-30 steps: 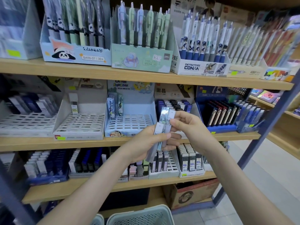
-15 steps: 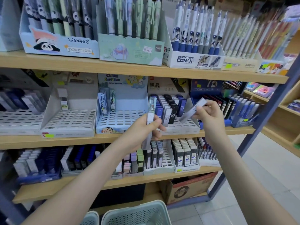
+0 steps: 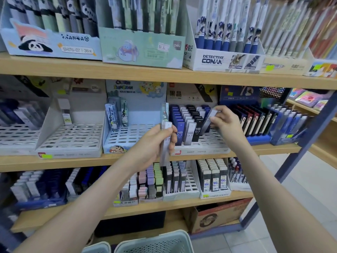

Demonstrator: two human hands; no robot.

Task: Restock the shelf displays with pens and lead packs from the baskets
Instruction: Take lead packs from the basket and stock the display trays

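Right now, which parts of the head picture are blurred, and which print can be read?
Head view: top-shelf pens smeared, worst at upper right; the lead pack in the right hand blurred; Detective Conan box and shelved HB 0.7 packs readable; shelf boards bow.

Blue, white and black lead packs point(image 3: 189, 125), pale green mesh basket point(image 3: 155, 242), panda-print pen box point(image 3: 45, 42)
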